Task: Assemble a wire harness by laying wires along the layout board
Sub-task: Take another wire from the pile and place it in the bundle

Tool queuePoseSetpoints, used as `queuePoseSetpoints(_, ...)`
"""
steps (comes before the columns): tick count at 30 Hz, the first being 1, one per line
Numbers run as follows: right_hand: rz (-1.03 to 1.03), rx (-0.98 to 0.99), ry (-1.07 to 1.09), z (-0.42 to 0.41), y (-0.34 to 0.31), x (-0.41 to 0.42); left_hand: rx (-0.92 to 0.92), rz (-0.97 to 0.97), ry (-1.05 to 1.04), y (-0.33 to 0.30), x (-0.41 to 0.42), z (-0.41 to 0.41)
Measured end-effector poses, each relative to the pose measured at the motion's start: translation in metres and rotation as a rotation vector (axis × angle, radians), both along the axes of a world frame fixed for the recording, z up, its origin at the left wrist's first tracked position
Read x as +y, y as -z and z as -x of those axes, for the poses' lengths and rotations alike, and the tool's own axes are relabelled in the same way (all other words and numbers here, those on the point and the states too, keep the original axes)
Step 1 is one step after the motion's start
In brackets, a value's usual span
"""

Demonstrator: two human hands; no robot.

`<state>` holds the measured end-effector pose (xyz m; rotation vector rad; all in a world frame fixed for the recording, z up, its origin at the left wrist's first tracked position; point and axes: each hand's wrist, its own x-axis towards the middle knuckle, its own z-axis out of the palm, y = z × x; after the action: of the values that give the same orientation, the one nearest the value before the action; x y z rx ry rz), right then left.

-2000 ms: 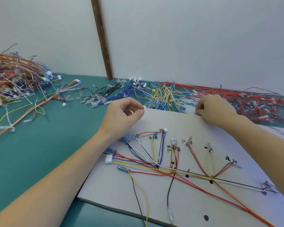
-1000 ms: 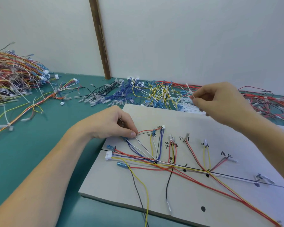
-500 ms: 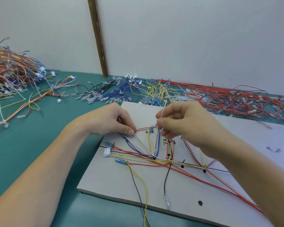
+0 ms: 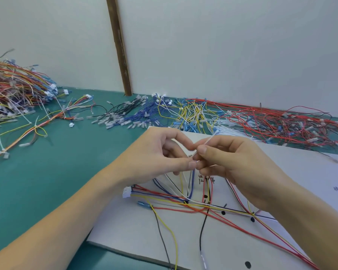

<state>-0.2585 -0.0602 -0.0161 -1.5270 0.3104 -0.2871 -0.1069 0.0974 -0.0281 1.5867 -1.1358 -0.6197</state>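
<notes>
Both hands, left (image 4: 160, 152) and right (image 4: 228, 160), pinch a white tie (image 4: 207, 142) above the board (image 4: 300, 172); wire piles (image 4: 183, 114) crowd twelve o'clock.

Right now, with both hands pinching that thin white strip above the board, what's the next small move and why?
Probably bring it down to the wires. The right hand and left hand pinch the thin white plastic strip, likely a cable tie, just above where loose blue, white and yellow wires rise off the pale grey layout board, untied.

Colored wires (image 4: 183, 201) fan across the pale layout board (image 4: 129, 230); a thin white tie (image 4: 210, 140) angles above.
</notes>
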Motion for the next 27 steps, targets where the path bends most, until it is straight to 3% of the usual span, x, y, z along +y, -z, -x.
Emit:
queuePoseSetpoints(5, 0.053, -0.043, 0.02, 0.002, 0.001, -0.003, 0.089, 0.068, -0.001, 0.0, -0.002, 0.004)
queuePoseSetpoints(12, 0.049, -0.165, 0.117, 0.007, -0.008, -0.012, 0.06, 0.079, -0.072, 0.0, -0.005, 0.012)
queuePoseSetpoints(27, -0.014, -0.095, 0.064, 0.007, -0.01, -0.012, 0.056, 0.008, -0.078, 0.006, -0.008, 0.015)
